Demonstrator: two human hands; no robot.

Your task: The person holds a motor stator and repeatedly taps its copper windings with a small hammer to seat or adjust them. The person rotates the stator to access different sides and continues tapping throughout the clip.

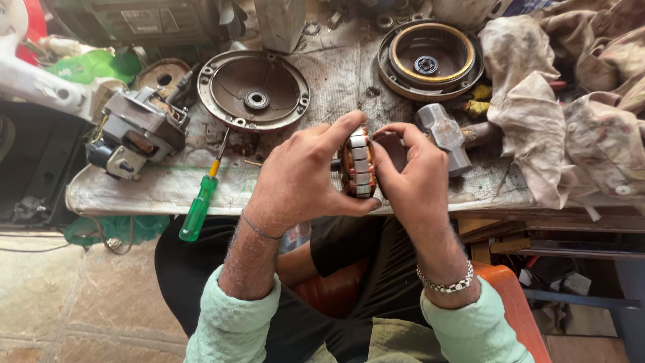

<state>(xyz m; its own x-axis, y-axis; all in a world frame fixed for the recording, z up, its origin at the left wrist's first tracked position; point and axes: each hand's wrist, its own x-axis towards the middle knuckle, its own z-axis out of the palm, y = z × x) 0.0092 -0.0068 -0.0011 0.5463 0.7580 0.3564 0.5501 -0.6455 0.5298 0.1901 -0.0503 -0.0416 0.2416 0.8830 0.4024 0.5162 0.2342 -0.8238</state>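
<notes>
While left hand (299, 178) clamps wound stator (357, 163), right hand (410, 181) curls closed on same stator, above workbench (134, 191).

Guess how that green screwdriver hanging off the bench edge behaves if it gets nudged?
The screwdriver probably tips off easily: its handle overhangs the bench edge, with only the thin shaft on top. The round handle looks apt to roll. It seems stiff and fairly light, and smooth plastic may be a bit slippery. Both hands are busy on the stator.

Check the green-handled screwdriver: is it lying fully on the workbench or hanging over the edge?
Hanging over. The screwdriver lies with its shaft on the workbench and its green handle past the front edge.
</notes>
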